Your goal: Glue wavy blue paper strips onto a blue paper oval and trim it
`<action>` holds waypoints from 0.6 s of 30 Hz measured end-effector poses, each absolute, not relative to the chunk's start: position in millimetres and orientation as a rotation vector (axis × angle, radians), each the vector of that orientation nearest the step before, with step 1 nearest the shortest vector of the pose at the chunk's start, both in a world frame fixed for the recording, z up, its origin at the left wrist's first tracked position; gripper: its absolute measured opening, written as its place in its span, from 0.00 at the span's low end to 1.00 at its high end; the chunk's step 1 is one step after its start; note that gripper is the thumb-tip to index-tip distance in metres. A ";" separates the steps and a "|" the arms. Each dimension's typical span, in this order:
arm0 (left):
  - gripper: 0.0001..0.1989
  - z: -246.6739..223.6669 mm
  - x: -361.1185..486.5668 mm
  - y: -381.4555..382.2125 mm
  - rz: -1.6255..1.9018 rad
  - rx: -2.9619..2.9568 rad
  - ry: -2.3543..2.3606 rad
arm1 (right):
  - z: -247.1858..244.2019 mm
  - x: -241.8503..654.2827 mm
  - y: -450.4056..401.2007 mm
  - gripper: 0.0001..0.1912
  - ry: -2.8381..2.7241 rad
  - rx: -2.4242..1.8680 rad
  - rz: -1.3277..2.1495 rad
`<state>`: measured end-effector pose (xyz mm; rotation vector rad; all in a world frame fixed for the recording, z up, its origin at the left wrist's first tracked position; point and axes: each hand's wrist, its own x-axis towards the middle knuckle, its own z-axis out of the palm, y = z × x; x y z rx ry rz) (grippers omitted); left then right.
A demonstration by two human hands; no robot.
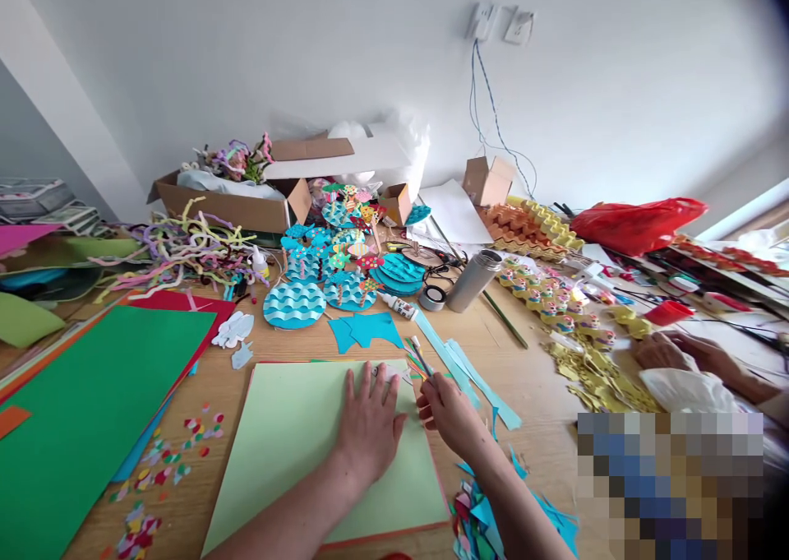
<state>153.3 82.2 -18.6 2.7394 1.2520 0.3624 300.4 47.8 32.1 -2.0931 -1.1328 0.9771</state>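
Note:
My left hand [368, 424] lies flat with fingers spread on a sheet of pale green paper [277, 437]. Under its fingertips, at the sheet's upper right corner, is a small pale cut-out [394, 368] with dark lines, partly covered. Beside that corner my right hand [440, 408] is closed around a slim pen [420, 354], whose light end sticks up above the fingers. The pen's writing tip is too small to make out. Reddish paper edges show beneath the green sheet.
Blue paper pieces [366, 331] and pale blue strips [453, 363] lie beyond the sheet. A steel flask [474, 280] stands at the back. Left are green card [141, 363] and paper dots [178, 453]; right, paper scraps [484, 511]. Another person's hands [684, 354] are at far right.

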 end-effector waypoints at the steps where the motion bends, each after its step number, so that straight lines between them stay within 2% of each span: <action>1: 0.26 -17.6 152.7 82.7 0.356 2.736 1.256 | 32.4 298.8 49.0 0.10 -1.128 -2.088 0.981; 18: 0.25 -11.0 147.3 84.5 0.323 2.700 1.302 | 28.7 298.9 51.8 0.11 -1.089 -2.055 1.041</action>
